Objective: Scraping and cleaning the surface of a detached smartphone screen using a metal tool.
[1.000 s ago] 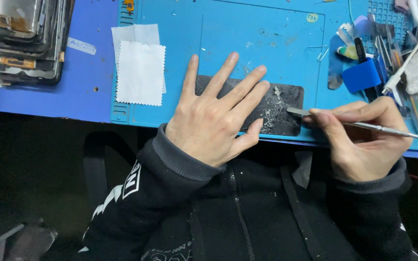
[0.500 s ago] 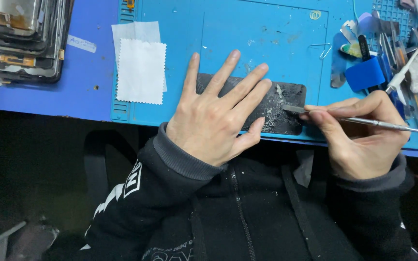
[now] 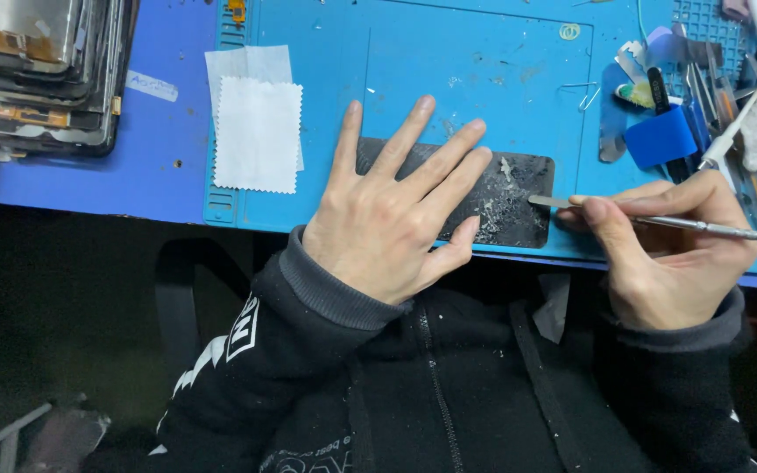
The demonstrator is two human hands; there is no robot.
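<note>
phone panel [image 3: 505, 206], dark and flecked with pale scraps of glue, lay flat at the near edge of the blue work mat [image 3: 484, 70], just as it had half a second before. the metal scraping tool [image 3: 676, 222] had drawn back a little: its flat tip, which had been over the panel's right end, now sat at the panel's right edge, just touching or barely off it. the left hand [image 3: 387, 219] had not shifted.

the left hand lay palm down with fingers spread wide and straight, pressing on the left and middle part of the panel, thumb tucked along the near edge. it gripped nothing. the right hand [image 3: 659, 254] was closed on the tool like a pen, thumb and forefinger pinching the shaft near the tip, the handle running off to the right.

a white cloth [image 3: 258, 133] with zigzag edges lay on the mat to the left, on top of a second white sheet. a stack of old phone screens [image 3: 45, 70] stood at the far left of the table. at the right end of the mat a jumble of small tools [image 3: 711, 96] lay in the mat's shallow slots, with a blue block [image 3: 659, 138] among them.
</note>
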